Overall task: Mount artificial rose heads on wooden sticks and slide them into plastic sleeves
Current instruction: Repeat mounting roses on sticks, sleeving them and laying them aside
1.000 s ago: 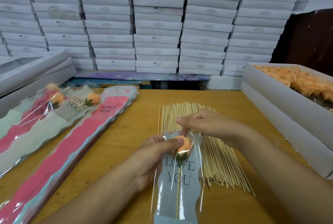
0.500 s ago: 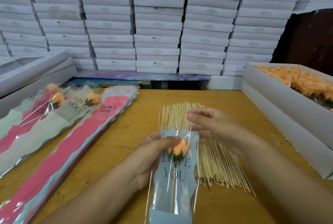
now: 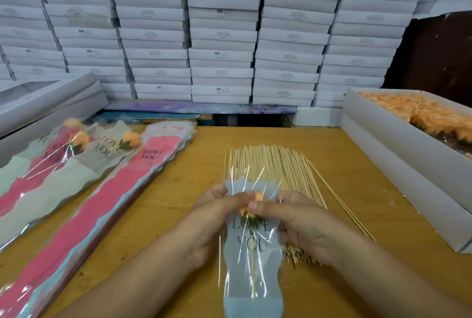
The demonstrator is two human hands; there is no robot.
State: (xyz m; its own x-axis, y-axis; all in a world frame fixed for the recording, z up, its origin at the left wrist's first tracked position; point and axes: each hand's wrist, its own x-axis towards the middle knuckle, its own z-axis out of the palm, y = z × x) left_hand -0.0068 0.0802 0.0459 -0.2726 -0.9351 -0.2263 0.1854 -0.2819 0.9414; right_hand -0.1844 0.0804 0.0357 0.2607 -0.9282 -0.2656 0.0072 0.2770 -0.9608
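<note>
Peach rose head on its stick inside a plastic sleeve near the counter's front edge, pinched through the film by left hand and right hand. Loose sticks just behind; finished sleeves toward the left edge.

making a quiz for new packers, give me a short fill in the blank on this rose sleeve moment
1. Both hands, the left hand and the right hand, pinch one plastic sleeve printed LOVE ____.
2. The rose head inside it is ____ in colour.
3. The loose wooden sticks lie on the ____.

Missing words: YOU; orange; table
</note>
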